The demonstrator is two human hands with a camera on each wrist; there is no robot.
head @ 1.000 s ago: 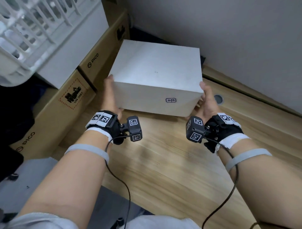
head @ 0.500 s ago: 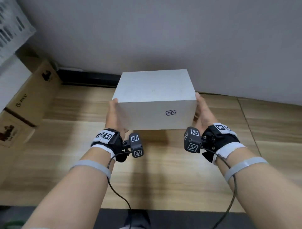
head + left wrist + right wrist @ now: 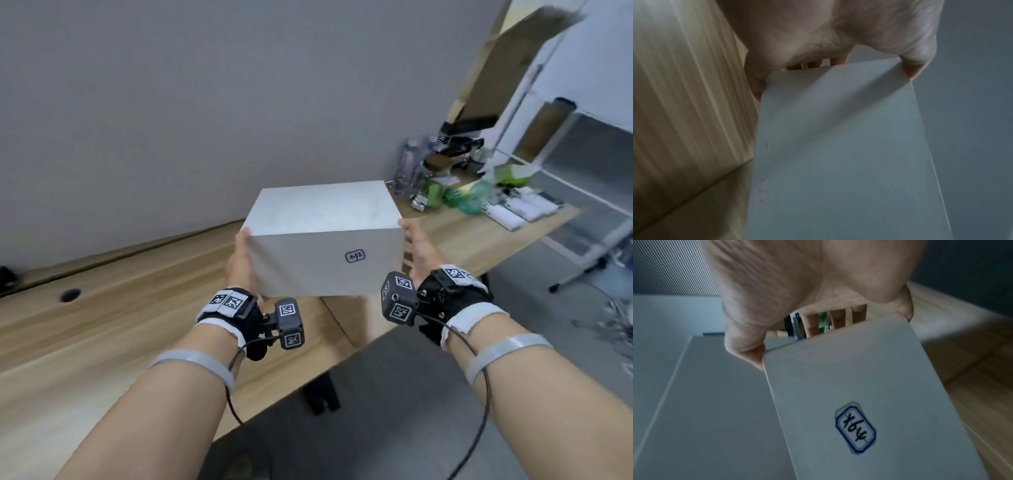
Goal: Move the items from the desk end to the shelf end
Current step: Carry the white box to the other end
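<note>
A white box with a small handwritten label on its near face hangs in the air above the wooden desk, carried between both hands. My left hand presses on its left side with the thumb up along the near edge. On the opposite side my right hand presses likewise, thumb tip at the top corner. The left wrist view shows the left hand spanning the end of the box. In the right wrist view the right hand has straight fingers showing past the box.
The desk's far right end holds a clutter of bottles and packets. A white shelf unit stands beyond it at the right. Grey floor lies below the desk's near edge, with a dark desk leg. A cable hole is at the left.
The box has been lifted off the desk and carried to the right. The cardboard boxes at the left have left the view; the cluttered desk end and the shelf unit have come in.
</note>
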